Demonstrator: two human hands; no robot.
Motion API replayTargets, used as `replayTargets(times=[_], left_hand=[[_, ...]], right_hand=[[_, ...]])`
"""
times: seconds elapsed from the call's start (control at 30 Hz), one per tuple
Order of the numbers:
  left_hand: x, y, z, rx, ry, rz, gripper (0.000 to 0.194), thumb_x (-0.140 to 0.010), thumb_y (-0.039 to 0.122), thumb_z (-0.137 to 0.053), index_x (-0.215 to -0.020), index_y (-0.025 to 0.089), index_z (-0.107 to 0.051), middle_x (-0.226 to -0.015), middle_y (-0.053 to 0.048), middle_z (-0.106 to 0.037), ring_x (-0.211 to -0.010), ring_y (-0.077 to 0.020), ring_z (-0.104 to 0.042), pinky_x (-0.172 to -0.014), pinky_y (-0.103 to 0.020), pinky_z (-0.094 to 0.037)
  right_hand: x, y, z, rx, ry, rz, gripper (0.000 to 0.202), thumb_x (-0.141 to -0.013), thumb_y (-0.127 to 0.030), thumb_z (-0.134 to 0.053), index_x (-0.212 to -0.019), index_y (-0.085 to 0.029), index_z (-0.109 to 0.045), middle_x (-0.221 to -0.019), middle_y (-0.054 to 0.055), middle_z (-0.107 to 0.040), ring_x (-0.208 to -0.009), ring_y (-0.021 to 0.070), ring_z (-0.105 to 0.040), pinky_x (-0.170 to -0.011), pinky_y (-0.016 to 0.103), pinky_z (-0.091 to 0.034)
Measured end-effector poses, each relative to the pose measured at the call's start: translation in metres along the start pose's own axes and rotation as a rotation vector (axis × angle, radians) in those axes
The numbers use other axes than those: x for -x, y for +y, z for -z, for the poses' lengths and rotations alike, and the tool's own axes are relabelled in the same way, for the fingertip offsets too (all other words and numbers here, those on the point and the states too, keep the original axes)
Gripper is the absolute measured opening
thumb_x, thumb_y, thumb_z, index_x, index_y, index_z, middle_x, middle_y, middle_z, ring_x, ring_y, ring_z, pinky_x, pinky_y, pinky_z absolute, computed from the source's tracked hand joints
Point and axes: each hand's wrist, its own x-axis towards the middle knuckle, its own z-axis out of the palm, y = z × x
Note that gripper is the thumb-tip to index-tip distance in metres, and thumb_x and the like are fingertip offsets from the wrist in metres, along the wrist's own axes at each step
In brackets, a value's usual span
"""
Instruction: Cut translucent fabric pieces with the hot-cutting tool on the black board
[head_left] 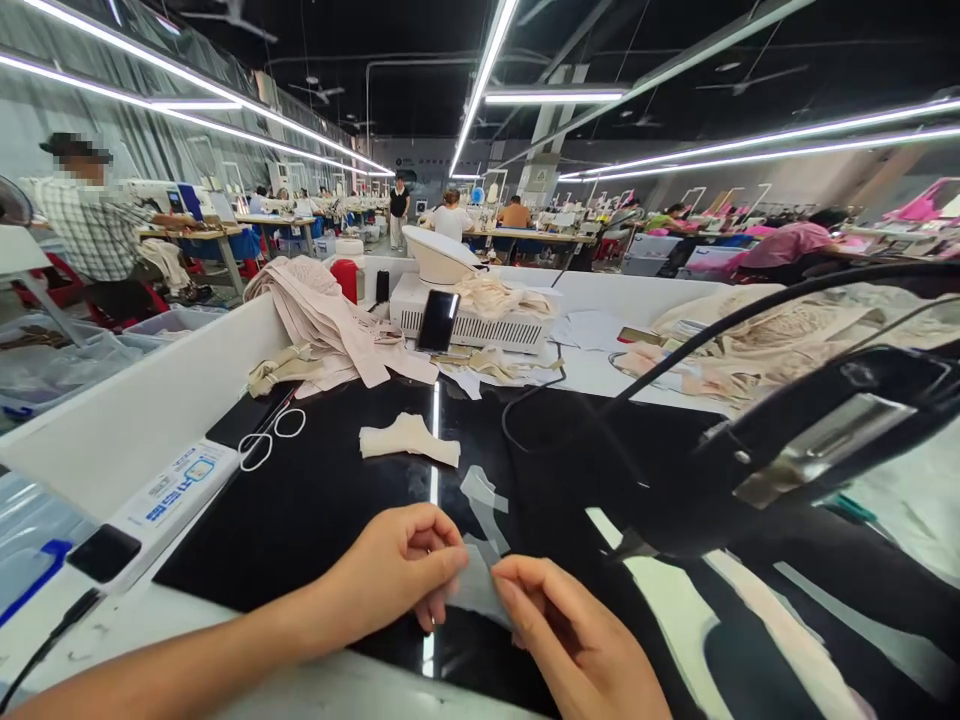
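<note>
A thin translucent sheet piece (pixel 480 585) stretches between my two hands, low over a glossy black work surface. My left hand (pixel 401 570) is closed in a pinch at its left edge, thumb against the curled forefinger. On the other side, the thumb and forefinger of my right hand (pixel 581 635) pinch its right edge. Just beyond my fingertips lies another translucent cut piece (pixel 484 500), narrow in the middle. Farther off, a cream shaped fabric piece (pixel 409 440) rests on the black surface.
A dark machine arm (pixel 810 440) looms at right above pale cut pieces (pixel 675 625). White cord loops (pixel 259 450) and a long white box (pixel 176 490) lie at left. Behind are heaped beige fabric (pixel 322 310), a propped phone (pixel 439 320) and a white vented unit (pixel 480 330).
</note>
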Motion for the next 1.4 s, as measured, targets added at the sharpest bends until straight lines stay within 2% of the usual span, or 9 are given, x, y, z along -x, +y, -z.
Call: replayTargets(times=[0.17, 0.33, 0.43, 0.57, 0.8, 1.1, 1.4], left_hand=[[0.006, 0.006, 0.004, -0.224, 0.065, -0.037, 0.02, -0.087, 0.031, -0.064, -0.101, 0.02, -0.055, -0.074, 0.005, -0.059, -0.053, -0.0098, -0.056, -0.044, -0.018, -0.043], [0.01, 0.009, 0.007, -0.784, 0.147, -0.208, 0.006, -0.092, 0.022, -0.061, -0.094, 0.022, -0.055, -0.077, 0.006, -0.063, -0.061, -0.0107, -0.055, -0.059, -0.023, -0.038], [0.011, 0.008, 0.006, -1.078, 0.134, -0.304, 0.009, -0.096, 0.022, -0.059, -0.088, 0.021, -0.057, -0.077, 0.004, -0.064, -0.067, -0.0143, -0.059, -0.061, -0.025, -0.036], [0.013, 0.004, 0.005, -1.294, 0.081, -0.36, 0.014, -0.1, 0.024, -0.056, -0.087, 0.021, -0.059, -0.082, 0.002, -0.066, -0.07, -0.0162, -0.063, -0.061, -0.026, -0.037], [0.013, 0.001, 0.006, -1.373, 0.09, -0.391, 0.015, -0.101, 0.026, -0.058, -0.087, 0.02, -0.062, -0.081, 0.002, -0.065, -0.071, -0.0166, -0.064, -0.061, -0.027, -0.039], [0.015, 0.002, 0.006, -1.354, 0.081, -0.402, 0.015, -0.101, 0.025, -0.057, -0.087, 0.02, -0.063, -0.08, 0.002, -0.064, -0.071, -0.016, -0.064, -0.061, -0.027, -0.04], [0.016, 0.001, 0.006, -1.372, 0.086, -0.426, 0.014, -0.1, 0.024, -0.058, -0.087, 0.02, -0.062, -0.079, 0.003, -0.064, -0.069, -0.0155, -0.063, -0.059, -0.027, -0.039]], right_hand=[[-0.003, 0.006, 0.0, 0.15, -0.001, 0.168, 0.021, -0.099, -0.038, -0.057, -0.103, -0.027, -0.075, -0.084, 0.002, -0.072, -0.068, 0.0154, -0.067, -0.066, 0.022, -0.056], [-0.003, 0.009, 0.0, 0.324, -0.003, 0.324, 0.023, -0.103, -0.031, -0.051, -0.114, -0.027, -0.071, -0.096, 0.005, -0.074, -0.084, 0.0175, -0.073, -0.073, 0.024, -0.059], [-0.001, 0.011, -0.002, 0.474, 0.018, 0.402, 0.024, -0.105, -0.029, -0.048, -0.115, -0.026, -0.07, -0.097, 0.004, -0.074, -0.085, 0.0165, -0.073, -0.075, 0.024, -0.059], [0.004, 0.013, -0.007, 0.627, 0.045, 0.469, 0.029, -0.107, -0.027, -0.042, -0.11, -0.025, -0.07, -0.093, 0.003, -0.073, -0.082, 0.0168, -0.07, -0.076, 0.028, -0.057], [0.007, 0.011, -0.013, 0.7, 0.082, 0.496, 0.033, -0.108, -0.025, -0.039, -0.107, -0.022, -0.072, -0.084, 0.004, -0.07, -0.072, 0.0173, -0.063, -0.07, 0.031, -0.05], [0.006, 0.01, -0.01, 0.705, 0.047, 0.518, 0.031, -0.107, -0.024, -0.041, -0.106, -0.02, -0.071, -0.084, 0.005, -0.07, -0.07, 0.017, -0.062, -0.066, 0.03, -0.05], [0.008, 0.011, -0.014, 0.706, 0.071, 0.462, 0.03, -0.107, -0.023, -0.042, -0.104, -0.02, -0.072, -0.084, 0.004, -0.069, -0.073, 0.0172, -0.06, -0.068, 0.032, -0.048]])
